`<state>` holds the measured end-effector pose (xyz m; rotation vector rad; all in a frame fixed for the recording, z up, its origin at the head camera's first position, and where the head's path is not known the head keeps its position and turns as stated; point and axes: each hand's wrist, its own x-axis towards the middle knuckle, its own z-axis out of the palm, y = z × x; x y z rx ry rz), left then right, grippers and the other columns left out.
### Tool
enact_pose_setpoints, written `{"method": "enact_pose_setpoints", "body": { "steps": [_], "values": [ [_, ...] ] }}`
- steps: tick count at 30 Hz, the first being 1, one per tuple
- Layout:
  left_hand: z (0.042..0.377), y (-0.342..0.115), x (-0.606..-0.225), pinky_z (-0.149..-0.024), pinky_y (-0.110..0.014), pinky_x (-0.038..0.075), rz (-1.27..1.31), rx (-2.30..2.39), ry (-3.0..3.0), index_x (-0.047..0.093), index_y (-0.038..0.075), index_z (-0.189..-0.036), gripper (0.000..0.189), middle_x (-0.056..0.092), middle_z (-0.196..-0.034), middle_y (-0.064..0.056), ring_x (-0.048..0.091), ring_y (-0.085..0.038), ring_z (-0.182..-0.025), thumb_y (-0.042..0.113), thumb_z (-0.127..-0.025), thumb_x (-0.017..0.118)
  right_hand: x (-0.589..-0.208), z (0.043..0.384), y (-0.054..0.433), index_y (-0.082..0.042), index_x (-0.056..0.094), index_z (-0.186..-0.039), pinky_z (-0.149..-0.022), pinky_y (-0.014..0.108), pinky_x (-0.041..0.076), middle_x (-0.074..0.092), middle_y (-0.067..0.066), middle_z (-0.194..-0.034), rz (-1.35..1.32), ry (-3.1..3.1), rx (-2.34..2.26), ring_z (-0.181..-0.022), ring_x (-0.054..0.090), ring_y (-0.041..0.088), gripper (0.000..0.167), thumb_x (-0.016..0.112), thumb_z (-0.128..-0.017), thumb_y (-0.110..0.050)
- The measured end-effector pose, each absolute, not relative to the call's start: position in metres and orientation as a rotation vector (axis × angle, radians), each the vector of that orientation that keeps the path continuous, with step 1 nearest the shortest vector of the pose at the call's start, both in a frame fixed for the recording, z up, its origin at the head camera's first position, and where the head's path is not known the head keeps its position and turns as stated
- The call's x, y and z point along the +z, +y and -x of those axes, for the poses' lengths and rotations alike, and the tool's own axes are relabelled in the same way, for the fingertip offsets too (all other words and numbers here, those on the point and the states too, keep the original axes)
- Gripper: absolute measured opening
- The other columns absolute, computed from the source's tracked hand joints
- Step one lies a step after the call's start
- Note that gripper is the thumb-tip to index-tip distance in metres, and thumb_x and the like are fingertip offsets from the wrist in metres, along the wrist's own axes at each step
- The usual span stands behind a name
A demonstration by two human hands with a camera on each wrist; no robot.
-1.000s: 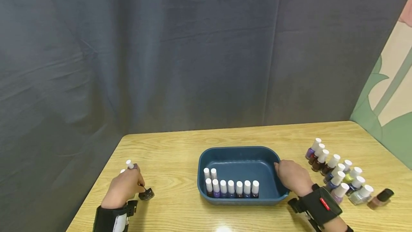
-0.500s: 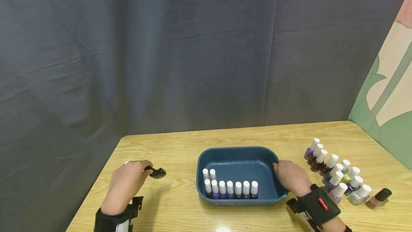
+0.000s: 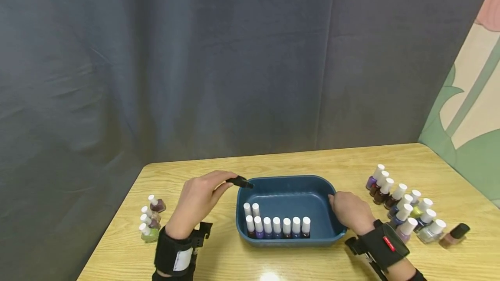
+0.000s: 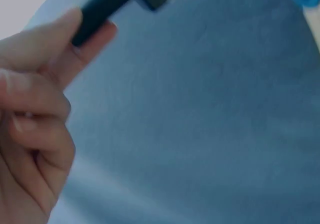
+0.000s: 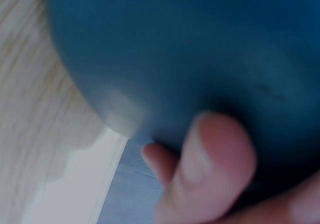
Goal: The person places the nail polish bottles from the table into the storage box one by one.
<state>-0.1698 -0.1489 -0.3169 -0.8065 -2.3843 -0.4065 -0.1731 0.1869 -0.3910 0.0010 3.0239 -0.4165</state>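
My left hand (image 3: 200,196) pinches a dark nail polish bottle (image 3: 242,182) by its black cap, with the bottle tipped nearly sideways. It overlaps the back left corner of a blue tray (image 3: 291,243) in the head view. In the left wrist view, thumb and fingertips hold the long black cap (image 4: 102,11), and the glass body points away. My right hand (image 3: 353,212) grips the tray's right rim; its thumb (image 5: 215,164) shows against the wall in the right wrist view. Inside the tray, white-capped nail polish bottles (image 3: 277,227) stand along the front left, with two more behind.
Several tilted nail polish bottles (image 3: 402,214) crowd the table's right side, including one with a black cap (image 3: 455,234). A short line of white-capped bottles (image 3: 150,220) lies at the left. A dark curtain (image 3: 234,64) hangs behind the wooden table (image 3: 187,166).
My left hand has lifted the black-capped nail polish bottle off the left of the table and carried it rightward to the tray. The right hand has stayed on the tray's rim.
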Motion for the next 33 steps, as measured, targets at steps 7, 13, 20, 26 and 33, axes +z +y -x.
{"method": "enact_pose_setpoints", "body": {
  "steps": [7,13,20,26,33],
  "values": [
    [0.187,-0.125,-0.322,-0.070,-0.022,0.050,1.190,-0.309,-2.497,0.068,0.021,-0.106,0.021,0.069,-0.102,0.006,0.066,-0.007,-0.084,0.019,-0.084,0.065,-0.391,0.172,0.188,-0.006,0.051,-0.062,-0.046,0.028,0.034,0.045,0.004,-0.057,-0.024,3.004,-0.418,-0.051,0.048,0.016,0.037,0.041,-0.096,-0.018],
    [0.197,-0.108,-0.323,-0.071,-0.018,0.048,1.375,-0.124,-2.582,0.069,0.022,-0.103,0.019,0.069,-0.101,0.009,0.065,-0.005,-0.085,0.019,-0.086,0.063,-0.391,0.173,0.189,-0.007,0.050,-0.062,-0.046,0.029,0.034,0.046,0.004,-0.058,-0.017,3.018,-0.422,-0.051,0.048,0.017,0.037,0.041,-0.096,-0.019],
    [0.195,-0.094,-0.331,-0.068,-0.015,0.047,1.420,-0.040,-2.630,0.070,0.023,-0.103,0.018,0.069,-0.100,0.011,0.064,-0.003,-0.088,0.019,-0.086,0.063,-0.391,0.173,0.187,-0.006,0.051,-0.062,-0.046,0.029,0.035,0.047,0.004,-0.058,-0.007,3.018,-0.423,-0.051,0.048,0.017,0.037,0.042,-0.095,-0.019],
    [0.197,-0.086,-0.340,-0.065,-0.014,0.046,1.480,0.042,-2.677,0.069,0.023,-0.104,0.018,0.069,-0.098,0.011,0.064,-0.002,-0.082,0.020,-0.089,0.060,-0.390,0.173,0.187,-0.005,0.052,-0.063,-0.046,0.030,0.036,0.047,0.004,-0.059,0.006,3.037,-0.428,-0.052,0.048,0.017,0.035,0.042,-0.095,-0.018],
    [0.200,-0.082,-0.347,-0.063,-0.013,0.045,1.511,0.049,-2.729,0.070,0.021,-0.103,0.018,0.070,-0.095,0.010,0.062,-0.001,-0.076,0.018,-0.091,0.057,-0.391,0.172,0.187,-0.006,0.051,-0.062,-0.045,0.029,0.035,0.046,0.004,-0.057,0.018,3.057,-0.436,-0.051,0.048,0.016,0.036,0.043,-0.095,-0.018]
  ]
}}
